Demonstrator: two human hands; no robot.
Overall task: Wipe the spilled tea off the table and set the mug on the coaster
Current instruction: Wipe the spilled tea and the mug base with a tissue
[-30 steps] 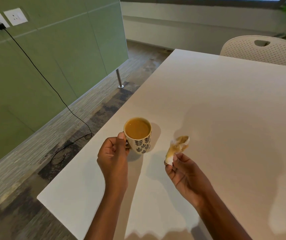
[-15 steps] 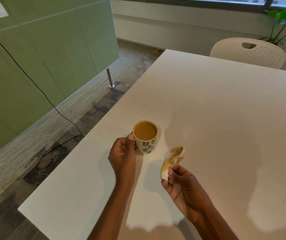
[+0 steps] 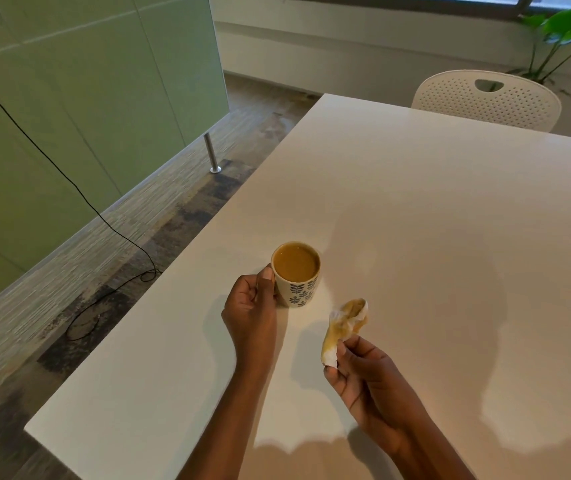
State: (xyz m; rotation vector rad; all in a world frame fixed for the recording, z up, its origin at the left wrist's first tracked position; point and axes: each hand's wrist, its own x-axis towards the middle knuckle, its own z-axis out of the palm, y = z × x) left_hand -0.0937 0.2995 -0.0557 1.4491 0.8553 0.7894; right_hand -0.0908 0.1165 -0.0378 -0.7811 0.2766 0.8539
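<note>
— What's the left hand (image 3: 250, 308) doing?

— Wrapped around the handle side of the mug (image 3: 296, 273), thumb up by the rim. The mug sits on the table (image 3: 433, 237) just ahead of that hand, upright, nearly full of milky tea.

— And the right hand (image 3: 369, 382)?

— Pinching a crumpled tissue (image 3: 344, 327) between fingertips, held up off the table, just right of the mug and a little nearer the person. It's soaked tan over most of its length; only the ends are white.

— Has anything changed in the last second?

— Hardly, in the hands themselves. Same grips as a second ago, mug in the same spot. What shifted is the person's head: it has swung right, so the wall socket has slid out of view and the chair (image 3: 486, 98) and plant (image 3: 561, 32) past the far edge have come in.

— Meaning?

— I'd guess the wiping is done. The tabletop around both hands looks dry, with no puddle I can pick out, though the glossy surface could hide a thin film. The stained tissue fits that.

— So the coaster next?

— Should be, but I see no coaster anywhere near either hand or farther out. The head turn may be a search for it. With tea that close to the rim, any lift wants to be slow and level, or there's a fresh spill.
</note>
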